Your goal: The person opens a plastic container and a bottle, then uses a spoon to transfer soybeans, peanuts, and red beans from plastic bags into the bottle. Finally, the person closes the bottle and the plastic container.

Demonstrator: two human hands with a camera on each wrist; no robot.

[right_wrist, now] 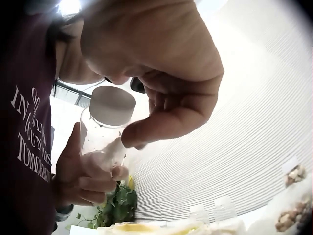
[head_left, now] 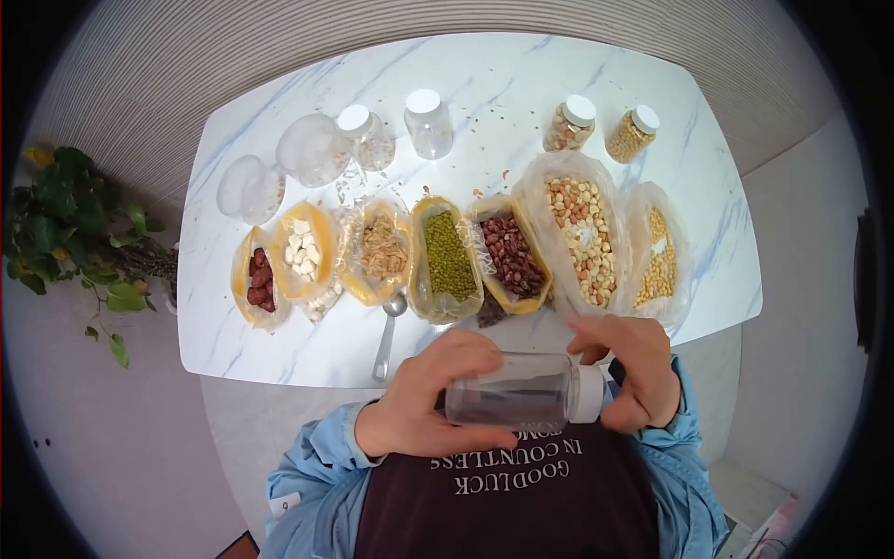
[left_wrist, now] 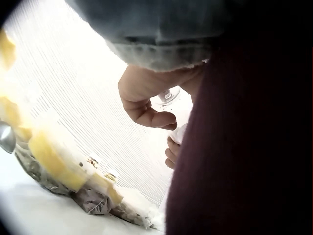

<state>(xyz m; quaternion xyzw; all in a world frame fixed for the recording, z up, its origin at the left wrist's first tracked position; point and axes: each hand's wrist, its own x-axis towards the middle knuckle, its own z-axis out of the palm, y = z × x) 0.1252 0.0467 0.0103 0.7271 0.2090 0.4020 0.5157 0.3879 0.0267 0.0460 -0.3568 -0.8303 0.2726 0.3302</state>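
My left hand (head_left: 421, 393) grips a clear plastic jar (head_left: 517, 387), which lies tilted on its side in front of my chest, its white lid (head_left: 588, 394) to the right. No contents show inside it. Around the lid end, my right hand (head_left: 643, 368) has its thumb and fingers bent and spread apart, with a gap to the lid. The right wrist view shows the lid (right_wrist: 112, 106) seated on the jar, and a fingertip of the right hand close to its lower edge. In the left wrist view, clothing hides most of the jar.
Open bags cross the table: red dates (head_left: 260, 279), white pieces (head_left: 301, 250), pale flakes (head_left: 383, 247), green beans (head_left: 449, 256), dark red beans (head_left: 508, 254), peanuts (head_left: 582, 233) and yellow kernels (head_left: 656, 261). A spoon (head_left: 384, 347) lies in front. Lidded jars (head_left: 428, 126) and clear containers (head_left: 315, 151) stand behind.
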